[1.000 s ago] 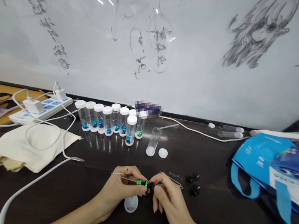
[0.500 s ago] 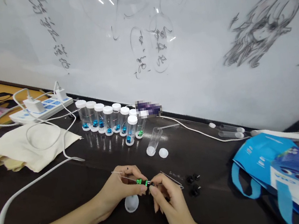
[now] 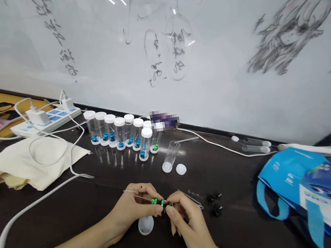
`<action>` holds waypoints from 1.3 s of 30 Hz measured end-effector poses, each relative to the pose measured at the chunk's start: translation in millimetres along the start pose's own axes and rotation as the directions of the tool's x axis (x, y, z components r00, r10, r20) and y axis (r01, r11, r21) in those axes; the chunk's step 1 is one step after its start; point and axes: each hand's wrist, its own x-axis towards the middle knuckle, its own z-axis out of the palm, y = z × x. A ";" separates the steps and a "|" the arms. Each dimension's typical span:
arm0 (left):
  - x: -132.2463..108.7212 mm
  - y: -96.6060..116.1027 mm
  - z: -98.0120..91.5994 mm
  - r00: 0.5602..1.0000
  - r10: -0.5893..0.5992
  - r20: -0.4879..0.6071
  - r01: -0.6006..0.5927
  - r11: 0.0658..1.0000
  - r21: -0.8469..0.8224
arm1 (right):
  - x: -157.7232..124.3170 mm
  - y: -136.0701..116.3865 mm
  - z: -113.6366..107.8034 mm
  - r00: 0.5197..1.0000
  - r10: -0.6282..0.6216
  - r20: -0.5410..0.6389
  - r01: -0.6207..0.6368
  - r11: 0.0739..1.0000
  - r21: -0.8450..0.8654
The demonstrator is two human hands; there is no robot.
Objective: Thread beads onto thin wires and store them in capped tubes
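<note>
My left hand (image 3: 136,209) pinches a thin metal pin carrying small green beads (image 3: 157,202), low in the middle of the head view. My right hand (image 3: 184,216) is closed in a pinch at the pin's right end, fingertips touching the beads. A white cap (image 3: 145,225) lies on the dark table (image 3: 95,192) just under my left hand. Behind them an open clear tube (image 3: 170,156) lies on its side beside its loose white cap (image 3: 180,169). A row of capped vials (image 3: 120,133) with blue and green beads stands further back.
A white power strip (image 3: 46,119) with chargers and trailing cables sits at back left, next to a cream cloth bag (image 3: 24,161). Small black parts (image 3: 214,203) lie right of my hands. A blue bag (image 3: 306,190) fills the right side. A whiteboard (image 3: 171,36) rises behind.
My right fingers have shifted slightly at the pin's end. Everything else stays as it was.
</note>
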 end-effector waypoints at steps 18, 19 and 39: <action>-0.7 -1.5 -0.5 1.000 -0.007 -0.002 0.007 1.000 0.000 | 0.1 3.8 0.6 0.999 -0.037 -0.013 0.037 0.999 0.006; -0.8 -1.0 -0.3 1.000 -0.007 -0.007 0.007 1.000 0.000 | 0.1 4.3 0.7 0.999 -0.045 -0.016 0.045 0.999 0.013; -0.5 -2.3 -1.2 1.000 -0.002 -0.029 0.001 1.000 -0.030 | 0.7 1.2 -0.2 0.999 0.012 -0.034 -0.012 1.000 -0.010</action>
